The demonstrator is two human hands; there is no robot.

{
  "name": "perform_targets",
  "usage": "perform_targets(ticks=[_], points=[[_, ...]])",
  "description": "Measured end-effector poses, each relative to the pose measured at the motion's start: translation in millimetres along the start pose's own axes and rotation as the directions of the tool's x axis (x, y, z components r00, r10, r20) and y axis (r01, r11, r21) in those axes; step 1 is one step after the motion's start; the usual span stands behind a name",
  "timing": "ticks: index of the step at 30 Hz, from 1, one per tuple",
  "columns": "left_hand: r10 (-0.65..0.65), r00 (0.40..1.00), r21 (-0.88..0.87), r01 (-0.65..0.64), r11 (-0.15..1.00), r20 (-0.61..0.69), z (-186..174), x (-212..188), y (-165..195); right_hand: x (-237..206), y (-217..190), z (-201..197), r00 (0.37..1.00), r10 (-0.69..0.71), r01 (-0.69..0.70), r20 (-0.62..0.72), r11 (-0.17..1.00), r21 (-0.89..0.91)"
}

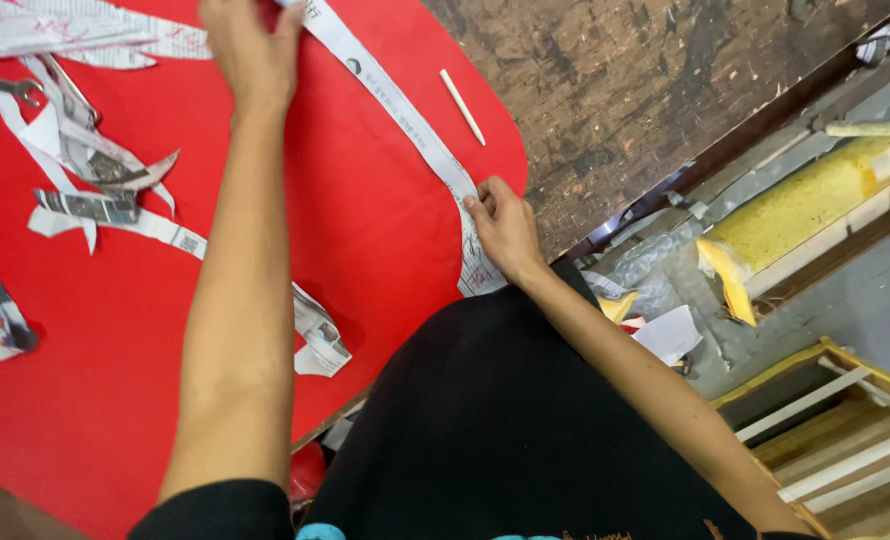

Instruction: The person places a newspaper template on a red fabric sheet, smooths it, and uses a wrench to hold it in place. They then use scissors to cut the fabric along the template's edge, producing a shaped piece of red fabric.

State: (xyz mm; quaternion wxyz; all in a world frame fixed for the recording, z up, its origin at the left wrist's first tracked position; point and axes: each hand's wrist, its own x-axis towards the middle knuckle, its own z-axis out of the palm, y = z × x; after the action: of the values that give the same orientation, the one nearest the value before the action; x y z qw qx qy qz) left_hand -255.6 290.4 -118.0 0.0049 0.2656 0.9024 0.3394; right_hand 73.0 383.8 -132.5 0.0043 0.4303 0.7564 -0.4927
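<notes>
A long newspaper strip (pixel 405 115) lies on the red cloth (pixel 365 230) over the bench (pixel 625 80), running from top centre down to the frame's middle; narrow, grey-printed, flat; left hand (pixel 250 50) fingers pinch its upper end; right hand (pixel 505 230) fingers press together on its lower end.

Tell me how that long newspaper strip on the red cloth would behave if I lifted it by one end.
The newspaper strip would probably droop, being thin and narrow. It looks light, since both hands, left hand and right hand, pin it flat. It may tear easily.
</notes>
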Motion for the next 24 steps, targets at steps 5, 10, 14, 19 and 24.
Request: perform_targets(ticks=[5, 10, 14, 19, 24], points=[[-0.013, 0.987, -0.01, 0.012, 1.0, -0.157, -8.0, -30.7, -5.8, -1.0, -8.9, -2.8, 1.0, -0.02, 0.02, -0.01, 1.0, 0.009], [-0.034, 0.98, 0.206, -0.007, 0.978, 0.195, 13.8, -74.4, 22.2, 4.1, -14.1, -2.3, 0.996, -0.07, 0.07, -0.06, 0.998, -0.003], [-0.109, 0.935, 0.298, 0.003, 0.955, 0.338, 22.9, -73.5, 38.9, 0.5, -13.7, -4.3, 0.996, -0.084, 0.083, -0.023, 0.996, -0.037], [-0.116, 0.912, 0.268, 0.008, 0.964, 0.393, 23.4, -57.5, 44.0, -12.2, -7.1, -16.1, 0.951, -0.309, 0.307, -0.02, 0.949, -0.067], [-0.154, 0.879, 0.269, 0.03, 0.963, 0.452, 29.6, -56.6, 28.7, -18.4, 15.2, -34.1, 0.917, -0.396, 0.392, -0.046, 0.917, -0.073]])
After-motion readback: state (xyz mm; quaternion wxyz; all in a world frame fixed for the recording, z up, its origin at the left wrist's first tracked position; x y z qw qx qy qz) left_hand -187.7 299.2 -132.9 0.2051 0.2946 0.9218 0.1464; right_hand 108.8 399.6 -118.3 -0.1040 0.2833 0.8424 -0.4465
